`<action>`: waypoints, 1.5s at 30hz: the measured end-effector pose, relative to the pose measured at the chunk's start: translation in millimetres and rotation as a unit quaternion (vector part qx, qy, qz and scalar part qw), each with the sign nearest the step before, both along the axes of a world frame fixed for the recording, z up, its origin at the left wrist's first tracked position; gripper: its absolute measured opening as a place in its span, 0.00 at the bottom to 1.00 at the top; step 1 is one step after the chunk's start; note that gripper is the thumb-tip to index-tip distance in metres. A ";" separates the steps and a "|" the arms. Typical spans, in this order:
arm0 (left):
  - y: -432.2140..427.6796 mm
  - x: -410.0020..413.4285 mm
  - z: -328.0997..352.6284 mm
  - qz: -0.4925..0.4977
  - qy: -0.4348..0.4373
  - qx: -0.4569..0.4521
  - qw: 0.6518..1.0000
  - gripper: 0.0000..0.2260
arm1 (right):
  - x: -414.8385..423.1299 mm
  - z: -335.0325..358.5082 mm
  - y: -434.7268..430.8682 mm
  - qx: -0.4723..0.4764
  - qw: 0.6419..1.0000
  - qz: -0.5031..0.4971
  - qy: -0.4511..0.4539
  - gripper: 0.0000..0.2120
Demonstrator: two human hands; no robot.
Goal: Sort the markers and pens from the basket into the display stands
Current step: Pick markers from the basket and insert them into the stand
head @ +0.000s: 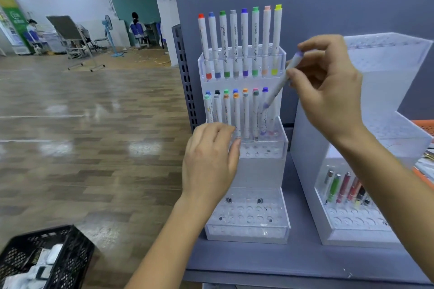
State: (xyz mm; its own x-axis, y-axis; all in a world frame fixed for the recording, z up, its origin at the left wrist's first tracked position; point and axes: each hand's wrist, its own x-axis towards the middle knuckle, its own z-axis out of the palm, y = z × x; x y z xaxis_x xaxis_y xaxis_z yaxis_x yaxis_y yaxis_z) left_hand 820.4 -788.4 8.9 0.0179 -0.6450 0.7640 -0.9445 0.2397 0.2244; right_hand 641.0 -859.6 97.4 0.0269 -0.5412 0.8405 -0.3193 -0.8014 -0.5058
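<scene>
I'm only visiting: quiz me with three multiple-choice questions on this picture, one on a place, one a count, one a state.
1. Where is the black basket? A) lower left of the picture B) hanging on the wall C) under a chair
2. How many markers fill the top row of the marker stand? A) five B) eight C) twelve
3. How is the purple-capped marker in the right hand? A) lying flat B) upright in a hole C) tilted, held in the air

1 A: it sits in that corner. 2 B: eight stand side by side. 3 C: it slants down toward the middle row.
</scene>
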 end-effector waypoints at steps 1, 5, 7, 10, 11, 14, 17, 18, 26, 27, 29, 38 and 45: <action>0.9 1.2 -3.1 0.003 -0.001 0.003 1.000 0.13 | 0.9 -1.6 -2.7 0.001 1.000 -0.007 0.018 0.12; 4.3 2.4 -9.3 -0.002 -0.011 0.010 1.000 0.14 | 8.6 -11.1 -7.5 -0.005 0.996 -0.024 0.091 0.12; 5.4 3.6 -9.1 -0.005 -0.014 0.016 1.000 0.14 | 9.6 -10.9 -7.8 -0.016 0.994 -0.033 0.106 0.12; 6.8 5.5 -8.6 -0.013 -0.017 0.033 0.999 0.14 | 7.7 -4.6 -7.7 -0.031 0.993 -0.044 0.105 0.12; 6.8 6.0 -8.7 -0.015 -0.017 0.035 0.999 0.14 | 7.1 -3.0 -7.6 -0.032 0.992 -0.047 0.109 0.12; 6.7 5.6 -8.3 -0.011 -0.017 0.040 0.999 0.14 | 8.4 -6.5 -7.4 -0.026 0.988 -0.050 0.146 0.11; 6.3 5.1 -8.4 -0.011 -0.009 0.039 0.999 0.13 | 11.7 -17.8 -9.7 -0.006 0.985 -0.044 0.170 0.11; 6.5 5.1 -8.6 -0.011 -0.007 0.038 0.999 0.13 | 12.3 -22.0 -11.1 0.001 0.982 -0.043 0.183 0.12; 6.2 5.3 -8.8 -0.009 0.006 0.032 0.999 0.12 | 17.9 -38.5 -11.7 0.036 0.972 -0.076 0.219 0.13; 6.4 5.2 -8.7 -0.012 0.009 0.033 0.999 0.12 | 18.4 -39.9 -11.1 0.040 0.972 -0.080 0.217 0.13; 7.2 5.6 -8.0 -0.017 0.019 0.043 0.999 0.13 | 18.7 -42.9 -9.9 0.052 0.974 -0.076 0.208 0.13; 29.3 8.2 25.9 -0.058 0.205 0.142 0.967 0.13 | -10.2 -58.3 29.4 0.175 0.983 -0.046 -0.009 0.17; 59.0 -23.5 28.4 -0.148 0.414 0.092 0.893 0.10 | -57.4 -78.3 88.9 0.231 0.961 -0.037 -0.147 0.11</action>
